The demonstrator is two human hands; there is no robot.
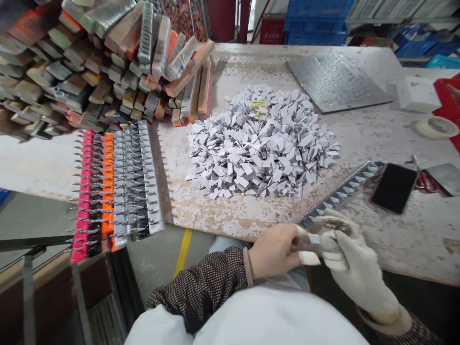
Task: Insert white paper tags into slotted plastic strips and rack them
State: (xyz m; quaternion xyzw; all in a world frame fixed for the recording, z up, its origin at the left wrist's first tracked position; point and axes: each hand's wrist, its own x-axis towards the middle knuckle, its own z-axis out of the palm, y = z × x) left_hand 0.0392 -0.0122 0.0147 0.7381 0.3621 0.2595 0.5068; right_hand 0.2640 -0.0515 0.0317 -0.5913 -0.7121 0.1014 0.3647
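My left hand point(275, 249) is bare, with white covers on the thumb and a fingertip. Its fingers are pinched together at a small white piece point(314, 238) between my hands. My right hand point(354, 261), in a white glove with a dark stain, is closed right beside it with fingertips bent inward; what it grips is hidden. Just beyond both hands, a dark narrow bar point(334, 194) with a row of pointed pale pieces lies slantwise on the table, its near end at my fingers. A large heap of small white pieces point(258, 153) lies ahead, with a yellow label point(259, 109) on top.
Wooden bars point(118, 72) are stacked high at the left. Beside them, pink, black, orange and silver bars with spiky pieces point(118, 187) overhang the table point(212, 213). A phone point(394, 188), scissors point(426, 182), tape roll point(436, 127) and grey sheet point(338, 81) lie to the right.
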